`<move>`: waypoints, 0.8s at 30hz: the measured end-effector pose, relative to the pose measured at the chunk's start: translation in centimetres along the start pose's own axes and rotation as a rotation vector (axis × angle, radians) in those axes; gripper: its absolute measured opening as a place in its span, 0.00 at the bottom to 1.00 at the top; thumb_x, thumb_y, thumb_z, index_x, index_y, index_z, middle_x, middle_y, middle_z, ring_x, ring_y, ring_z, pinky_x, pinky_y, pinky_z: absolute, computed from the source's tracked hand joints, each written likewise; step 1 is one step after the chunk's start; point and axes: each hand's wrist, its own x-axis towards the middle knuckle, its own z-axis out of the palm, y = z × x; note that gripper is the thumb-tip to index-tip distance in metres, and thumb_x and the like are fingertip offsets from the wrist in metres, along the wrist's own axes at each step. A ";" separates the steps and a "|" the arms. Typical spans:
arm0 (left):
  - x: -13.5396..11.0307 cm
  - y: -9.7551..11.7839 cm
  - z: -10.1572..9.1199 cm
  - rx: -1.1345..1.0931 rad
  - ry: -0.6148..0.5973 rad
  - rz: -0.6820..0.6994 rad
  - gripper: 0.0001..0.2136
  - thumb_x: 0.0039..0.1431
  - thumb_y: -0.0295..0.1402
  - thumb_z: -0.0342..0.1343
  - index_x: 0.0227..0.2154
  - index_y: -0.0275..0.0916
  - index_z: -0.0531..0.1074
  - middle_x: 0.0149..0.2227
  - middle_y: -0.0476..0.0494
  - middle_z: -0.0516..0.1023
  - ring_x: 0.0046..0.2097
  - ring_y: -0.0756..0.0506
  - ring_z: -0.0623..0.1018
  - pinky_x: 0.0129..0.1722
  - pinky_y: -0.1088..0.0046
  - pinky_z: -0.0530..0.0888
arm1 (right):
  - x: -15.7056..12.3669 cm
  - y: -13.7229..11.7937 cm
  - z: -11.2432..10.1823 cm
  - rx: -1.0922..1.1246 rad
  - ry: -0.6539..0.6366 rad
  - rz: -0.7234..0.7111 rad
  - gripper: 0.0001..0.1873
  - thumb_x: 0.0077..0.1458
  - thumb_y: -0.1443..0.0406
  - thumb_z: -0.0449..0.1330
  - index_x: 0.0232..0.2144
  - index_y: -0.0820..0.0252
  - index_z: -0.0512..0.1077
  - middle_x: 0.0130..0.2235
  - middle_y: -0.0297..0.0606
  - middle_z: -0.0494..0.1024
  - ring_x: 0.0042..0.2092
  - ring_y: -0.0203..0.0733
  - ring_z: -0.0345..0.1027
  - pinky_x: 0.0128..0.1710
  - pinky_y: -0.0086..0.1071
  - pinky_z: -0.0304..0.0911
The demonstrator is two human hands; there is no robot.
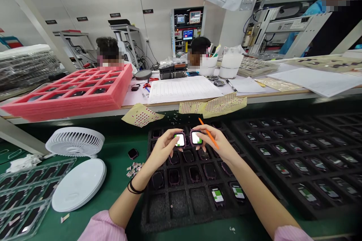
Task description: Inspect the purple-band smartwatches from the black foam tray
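Note:
My left hand (165, 147) grips a small pink-rimmed watch body (180, 140) with a green and white label on its face. My right hand (218, 144) pinches a second, similar watch body (196, 138) and also holds an orange stick (208, 133) between its fingers. Both hands hover side by side over a black foam tray (181, 211) whose pockets hold several more watch bodies, two of them labelled at the front right.
A white desk fan (75, 141) lies at the left beside a white disc (79, 184) and a clear plastic tray (19, 192). A pink foam tray (70, 94) sits on the raised shelf. More black trays (296, 158) lie to the right. Other people sit behind the shelf.

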 end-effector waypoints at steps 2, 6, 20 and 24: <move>-0.1 0.2 0.1 -0.002 0.011 0.002 0.17 0.59 0.42 0.52 0.46 0.37 0.69 0.33 0.45 0.72 0.26 0.52 0.75 0.14 0.84 0.61 | -0.1 -0.1 0.1 0.001 0.015 0.001 0.15 0.52 0.56 0.62 0.38 0.59 0.73 0.30 0.33 0.73 0.21 0.34 0.71 0.16 0.25 0.61; -0.1 0.4 0.3 -0.017 0.023 -0.009 0.15 0.57 0.44 0.54 0.38 0.36 0.72 0.28 0.48 0.72 0.22 0.54 0.70 0.14 0.82 0.61 | -0.2 -0.2 0.2 -0.023 0.057 0.027 0.14 0.50 0.56 0.63 0.35 0.59 0.73 0.27 0.31 0.72 0.18 0.31 0.68 0.14 0.23 0.57; 0.0 -0.6 -0.1 0.072 -0.037 0.052 0.20 0.54 0.35 0.60 0.49 0.39 0.64 0.45 0.41 0.72 0.40 0.47 0.74 0.36 0.75 0.72 | -0.3 -0.6 0.1 -0.059 -0.037 0.046 0.23 0.41 0.63 0.70 0.42 0.55 0.70 0.40 0.37 0.73 0.30 0.36 0.71 0.17 0.24 0.59; 0.0 -0.5 -0.1 0.030 -0.018 0.031 0.20 0.52 0.35 0.61 0.47 0.39 0.65 0.41 0.44 0.72 0.37 0.49 0.74 0.34 0.75 0.72 | -0.2 -0.5 0.2 -0.050 -0.016 0.040 0.23 0.39 0.63 0.71 0.39 0.56 0.71 0.37 0.35 0.74 0.26 0.32 0.68 0.20 0.26 0.63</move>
